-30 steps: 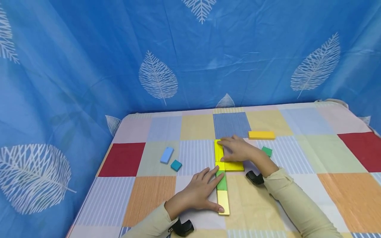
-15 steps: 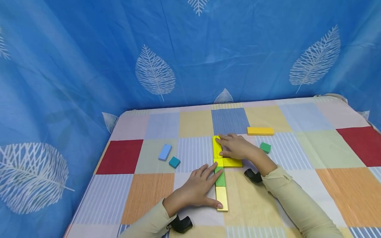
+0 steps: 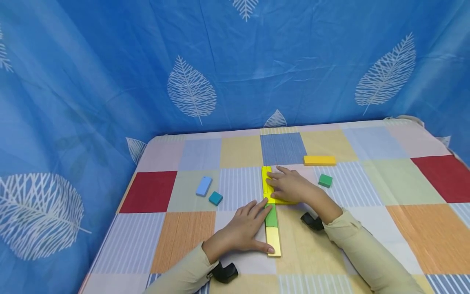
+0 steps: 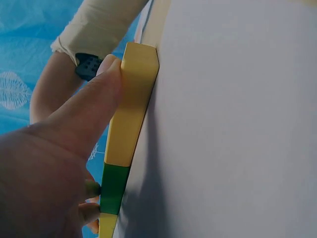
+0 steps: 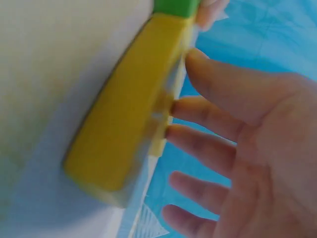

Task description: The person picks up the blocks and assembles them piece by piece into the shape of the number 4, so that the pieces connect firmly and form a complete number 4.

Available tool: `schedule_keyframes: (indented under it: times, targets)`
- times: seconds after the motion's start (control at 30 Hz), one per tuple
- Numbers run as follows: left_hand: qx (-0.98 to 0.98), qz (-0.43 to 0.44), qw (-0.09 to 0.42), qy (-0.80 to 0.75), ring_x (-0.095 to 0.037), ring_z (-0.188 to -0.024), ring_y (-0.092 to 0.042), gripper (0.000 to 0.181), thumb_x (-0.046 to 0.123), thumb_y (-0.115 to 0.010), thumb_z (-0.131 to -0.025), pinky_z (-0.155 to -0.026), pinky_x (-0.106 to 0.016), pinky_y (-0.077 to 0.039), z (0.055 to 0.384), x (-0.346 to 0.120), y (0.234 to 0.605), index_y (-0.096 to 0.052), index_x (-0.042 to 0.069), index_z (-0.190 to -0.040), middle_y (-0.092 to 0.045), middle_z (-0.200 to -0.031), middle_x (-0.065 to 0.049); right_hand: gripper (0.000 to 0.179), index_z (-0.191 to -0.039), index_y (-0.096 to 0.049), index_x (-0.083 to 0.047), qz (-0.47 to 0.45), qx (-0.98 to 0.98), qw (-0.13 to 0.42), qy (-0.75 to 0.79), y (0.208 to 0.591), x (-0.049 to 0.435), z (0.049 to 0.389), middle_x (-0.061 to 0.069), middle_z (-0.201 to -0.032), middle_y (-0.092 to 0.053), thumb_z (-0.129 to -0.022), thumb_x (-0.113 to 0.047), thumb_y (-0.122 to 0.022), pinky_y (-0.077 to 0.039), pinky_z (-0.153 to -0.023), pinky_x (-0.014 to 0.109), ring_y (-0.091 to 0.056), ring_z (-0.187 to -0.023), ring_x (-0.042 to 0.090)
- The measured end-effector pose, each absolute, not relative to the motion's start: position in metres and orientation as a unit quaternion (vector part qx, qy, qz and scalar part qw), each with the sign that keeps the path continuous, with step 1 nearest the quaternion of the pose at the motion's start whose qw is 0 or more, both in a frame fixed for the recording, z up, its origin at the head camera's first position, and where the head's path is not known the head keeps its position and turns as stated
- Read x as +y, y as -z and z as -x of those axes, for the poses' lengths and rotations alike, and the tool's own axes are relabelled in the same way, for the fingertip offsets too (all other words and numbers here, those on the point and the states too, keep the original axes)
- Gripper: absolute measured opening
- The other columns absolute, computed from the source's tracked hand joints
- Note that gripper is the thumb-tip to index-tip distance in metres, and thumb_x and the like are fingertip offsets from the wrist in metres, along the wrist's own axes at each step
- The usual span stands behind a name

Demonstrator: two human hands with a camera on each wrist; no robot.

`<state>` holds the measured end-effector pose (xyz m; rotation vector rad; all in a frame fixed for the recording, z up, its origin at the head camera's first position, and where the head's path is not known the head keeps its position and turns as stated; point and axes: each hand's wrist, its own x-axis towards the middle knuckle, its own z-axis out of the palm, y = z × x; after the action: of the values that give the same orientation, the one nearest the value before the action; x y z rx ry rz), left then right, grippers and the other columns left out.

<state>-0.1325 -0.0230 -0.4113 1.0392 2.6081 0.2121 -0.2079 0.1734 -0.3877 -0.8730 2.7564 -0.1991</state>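
Note:
A straight row of flat blocks runs away from me in the head view: a pale yellow block (image 3: 273, 240) nearest, a green block (image 3: 271, 217), a small yellow block (image 3: 269, 196) and a yellow block (image 3: 265, 179) farthest. Another yellow block (image 5: 119, 109) branches off to the right, largely hidden under the right hand in the head view. My left hand (image 3: 244, 228) spreads along the row, thumb on the pale yellow block and fingertips at the green and small yellow ones. The right hand (image 3: 295, 187) reaches over the branch, fingertips at the farthest yellow block, fingers loosely extended.
A light blue block (image 3: 204, 186) and a teal block (image 3: 215, 198) lie left of the row. On the right are a green block (image 3: 325, 180) and an orange-yellow block (image 3: 319, 160). A patchwork cloth (image 3: 312, 253) covers the table, and a blue curtain (image 3: 235, 81) hangs behind it.
The right hand has shifted slightly toward me and now covers more of the branching yellow block. The left hand stays in place on the row; the head view has tilted a little.

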Motion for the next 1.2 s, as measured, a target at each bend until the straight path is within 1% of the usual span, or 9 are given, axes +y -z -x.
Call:
schedule_keyframes:
  times: [0.1,0.23,0.37,0.47,0.57,0.83,0.97,1.1,1.2]
  targets:
    - [0.915,-0.360,0.164,-0.078,-0.031,-0.139,-0.015,0.105,0.072,-0.054,-0.071,-0.107,-0.049,-0.024,0.133,-0.023,0.412,-0.012,0.015,-0.148,-0.005,-0.155,-0.002,0.054,-0.131,-0.050,-0.007,0.302,0.941,0.139,0.070,0.382,0.173,0.201,0.013,-0.141,-0.041,-0.085,-0.033,-0.062,-0.030,-0.100,0.059,-0.027,-0.133,0.041]
    - [0.915,-0.355,0.170,-0.083,-0.030,-0.139,-0.015,0.107,0.072,-0.055,-0.071,-0.108,-0.049,-0.023,0.134,-0.023,0.409,-0.012,0.012,-0.148,-0.005,-0.155,-0.001,0.064,-0.133,-0.045,-0.002,0.299,0.934,0.171,0.092,0.377,0.172,0.191,0.015,-0.144,-0.036,-0.082,-0.035,-0.065,-0.027,-0.102,0.059,-0.024,-0.135,0.040]
    - [0.916,-0.355,0.171,-0.083,-0.030,-0.140,-0.014,0.107,0.072,-0.056,-0.070,-0.108,-0.048,-0.023,0.135,-0.021,0.407,-0.013,0.011,-0.147,-0.005,-0.155,-0.001,0.084,-0.136,-0.039,0.003,0.301,0.927,0.200,0.105,0.375,0.173,0.181,0.019,-0.147,-0.027,-0.075,-0.047,-0.069,-0.024,-0.104,0.058,-0.017,-0.137,0.038]
    - [0.915,-0.354,0.170,-0.087,-0.030,-0.140,-0.014,0.107,0.072,-0.056,-0.070,-0.108,-0.048,-0.023,0.136,-0.020,0.408,-0.013,0.012,-0.147,-0.005,-0.155,-0.001,0.100,-0.136,-0.036,0.007,0.302,0.925,0.207,0.097,0.374,0.172,0.175,0.022,-0.148,-0.023,-0.067,-0.057,-0.071,-0.023,-0.105,0.056,-0.014,-0.139,0.037]
    - [0.916,-0.352,0.169,-0.095,-0.030,-0.139,-0.014,0.107,0.071,-0.058,-0.069,-0.107,-0.049,-0.023,0.136,-0.020,0.409,-0.014,0.012,-0.147,-0.006,-0.155,-0.001,0.108,-0.136,-0.034,0.009,0.302,0.928,0.203,0.081,0.375,0.168,0.171,0.024,-0.148,-0.022,-0.062,-0.060,-0.073,-0.023,-0.106,0.054,-0.013,-0.139,0.037]
    - [0.917,-0.346,0.170,-0.101,-0.031,-0.139,-0.016,0.107,0.071,-0.058,-0.069,-0.106,-0.051,-0.024,0.133,-0.024,0.412,-0.015,0.013,-0.147,-0.006,-0.155,-0.002,0.112,-0.137,-0.033,0.008,0.295,0.935,0.190,0.050,0.377,0.158,0.167,0.022,-0.148,-0.023,-0.058,-0.061,-0.074,-0.025,-0.106,0.052,-0.016,-0.139,0.035]
    - [0.917,-0.347,0.165,-0.109,-0.031,-0.139,-0.016,0.106,0.070,-0.060,-0.069,-0.106,-0.050,-0.024,0.133,-0.027,0.412,-0.016,0.012,-0.147,-0.007,-0.154,-0.005,0.113,-0.137,-0.033,0.007,0.290,0.936,0.192,0.052,0.377,0.156,0.168,0.021,-0.148,-0.023,-0.058,-0.062,-0.075,-0.025,-0.106,0.052,-0.017,-0.139,0.034]
    - [0.917,-0.347,0.157,-0.118,-0.029,-0.139,-0.017,0.107,0.069,-0.061,-0.067,-0.106,-0.049,-0.025,0.134,-0.028,0.412,-0.017,0.012,-0.146,-0.010,-0.153,-0.009,0.113,-0.137,-0.033,0.006,0.291,0.936,0.193,0.053,0.377,0.156,0.168,0.021,-0.148,-0.023,-0.058,-0.062,-0.074,-0.026,-0.106,0.051,-0.017,-0.139,0.033]
    - [0.916,-0.356,0.144,-0.118,-0.028,-0.138,-0.019,0.107,0.070,-0.062,-0.067,-0.106,-0.048,-0.027,0.136,-0.026,0.412,-0.019,0.010,-0.145,-0.014,-0.151,-0.009,0.113,-0.137,-0.033,0.007,0.285,0.938,0.192,0.051,0.376,0.159,0.169,0.021,-0.148,-0.023,-0.058,-0.062,-0.075,-0.026,-0.106,0.051,-0.018,-0.138,0.034]
